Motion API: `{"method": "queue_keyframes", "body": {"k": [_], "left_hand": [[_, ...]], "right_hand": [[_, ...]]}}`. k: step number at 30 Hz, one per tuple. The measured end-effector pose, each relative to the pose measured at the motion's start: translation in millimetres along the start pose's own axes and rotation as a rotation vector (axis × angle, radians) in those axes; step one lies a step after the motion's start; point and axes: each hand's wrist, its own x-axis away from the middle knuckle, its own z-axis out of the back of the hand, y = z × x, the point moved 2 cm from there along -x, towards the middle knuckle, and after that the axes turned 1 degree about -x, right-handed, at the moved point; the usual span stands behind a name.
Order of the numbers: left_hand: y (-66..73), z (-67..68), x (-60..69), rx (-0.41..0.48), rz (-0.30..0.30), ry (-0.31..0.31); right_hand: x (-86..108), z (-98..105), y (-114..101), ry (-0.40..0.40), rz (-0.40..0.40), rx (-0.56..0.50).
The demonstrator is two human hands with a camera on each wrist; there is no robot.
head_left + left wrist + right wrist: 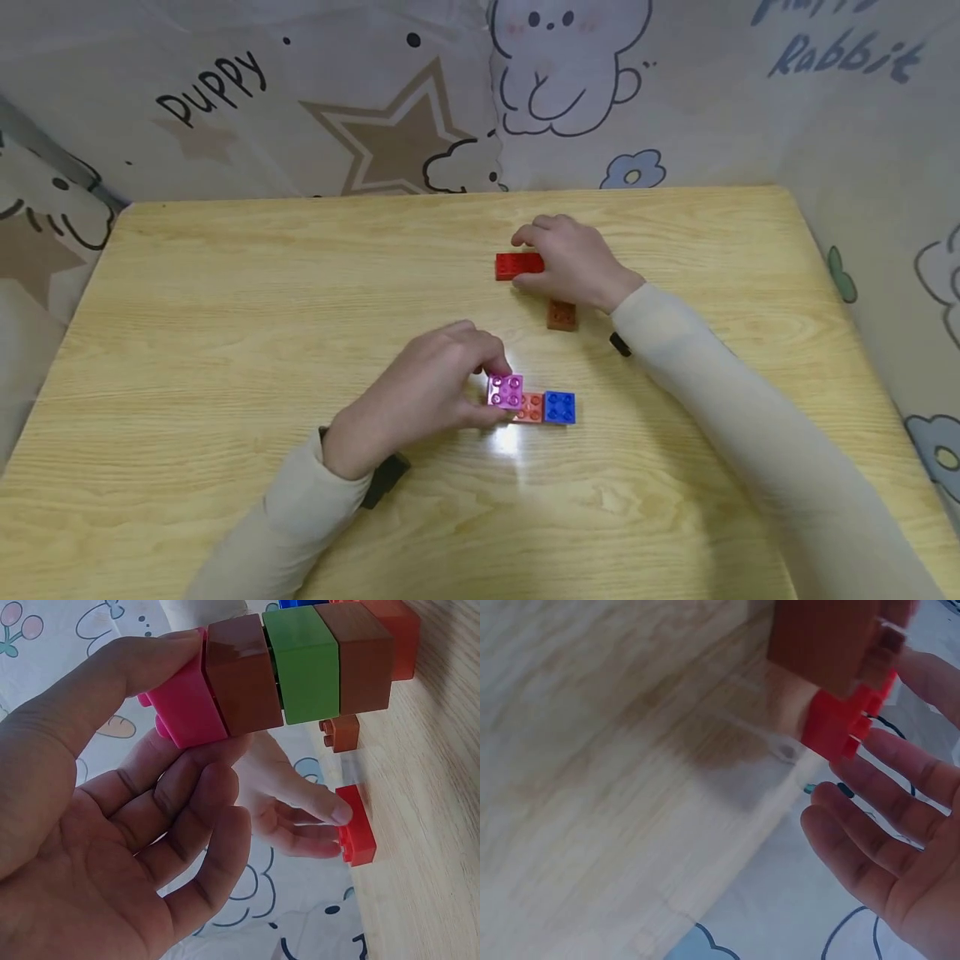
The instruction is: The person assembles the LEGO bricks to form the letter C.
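Observation:
My left hand [427, 383] pinches a pink brick [506, 392] between thumb and fingers. In the left wrist view that pink brick tops a stack: a brown brick [244, 675], a green brick [304, 664], another brown brick [365, 664], then an orange brick [405, 637] at the table. Beside the orange brick sits a blue brick [559, 407]. Farther back my right hand [573, 262] reaches over a red brick [517, 267], thumb on its near side, fingers loosely spread on the far side. A firm grip is not visible. Near that wrist lies a loose brown brick [562, 316].
All the bricks are on a light wooden table [262, 308]. A patterned covering [247, 150] with cartoon animals and stars rises behind the table's back edge and along its sides. Black wrist gear [386, 481] shows at the left wrist.

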Motion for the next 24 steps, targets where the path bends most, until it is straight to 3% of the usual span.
{"method": "queue_keyframes", "body": {"k": [9, 24], "left_hand": [[-0.8, -0.3, 0.5, -0.019, -0.015, 0.015], [0.7, -1.1, 0.0, -0.009, 0.014, 0.016]], "right_hand": [[-7.6, -7.8, 1.9, -0.019, -0.009, 0.016], [-2.5, -6.0, 1.0, 0.038, -0.007, 0.014]]}}
